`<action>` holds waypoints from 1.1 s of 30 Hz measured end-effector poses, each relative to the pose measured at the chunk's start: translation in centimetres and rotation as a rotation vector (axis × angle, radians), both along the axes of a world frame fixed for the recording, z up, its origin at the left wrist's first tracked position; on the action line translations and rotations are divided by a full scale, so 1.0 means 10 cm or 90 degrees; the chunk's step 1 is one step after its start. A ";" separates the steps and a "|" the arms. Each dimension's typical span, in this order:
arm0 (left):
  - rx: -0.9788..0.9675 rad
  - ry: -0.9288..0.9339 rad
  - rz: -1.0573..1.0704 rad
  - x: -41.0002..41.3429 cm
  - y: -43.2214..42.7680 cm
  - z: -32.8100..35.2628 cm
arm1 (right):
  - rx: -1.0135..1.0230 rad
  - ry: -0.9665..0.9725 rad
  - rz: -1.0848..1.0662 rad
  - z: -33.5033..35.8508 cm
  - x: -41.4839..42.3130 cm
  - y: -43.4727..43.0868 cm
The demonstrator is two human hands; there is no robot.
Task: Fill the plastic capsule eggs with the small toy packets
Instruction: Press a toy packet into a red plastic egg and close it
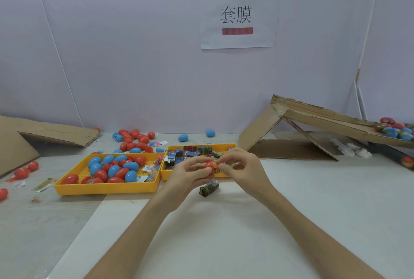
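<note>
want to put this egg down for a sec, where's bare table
Free for the red egg: the white tabletop between the forearms, nearer than the loose packet; also right of the right hand, before the cardboard ramp. Crowded: behind and left of the egg tray, loose eggs and wrappers.

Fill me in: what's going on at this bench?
A person's left hand grips a red plastic capsule egg while the right hand pinches its other end; whether a packet is going in cannot be told. The hands are over the right yellow plastic tray of small foil toy packets. The left yellow plastic tray holds red and blue eggs, loose eggs lie behind it, and one dark packet lies on the white table.
</note>
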State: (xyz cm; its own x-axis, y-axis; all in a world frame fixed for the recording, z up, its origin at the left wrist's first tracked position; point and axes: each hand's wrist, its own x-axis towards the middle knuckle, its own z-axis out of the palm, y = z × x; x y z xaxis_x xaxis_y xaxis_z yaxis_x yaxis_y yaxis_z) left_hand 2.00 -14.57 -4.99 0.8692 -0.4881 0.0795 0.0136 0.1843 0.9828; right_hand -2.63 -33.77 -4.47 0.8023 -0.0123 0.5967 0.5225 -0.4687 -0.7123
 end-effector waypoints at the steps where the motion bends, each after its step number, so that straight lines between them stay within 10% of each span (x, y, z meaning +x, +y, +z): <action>1: -0.004 0.002 -0.002 0.00 0.00 0.00 | -0.004 -0.001 0.007 0.00 -0.01 0.00; 33: 0.067 -0.094 0.087 -0.03 -0.02 0.01 | -0.062 -0.073 -0.044 -0.03 0.00 0.02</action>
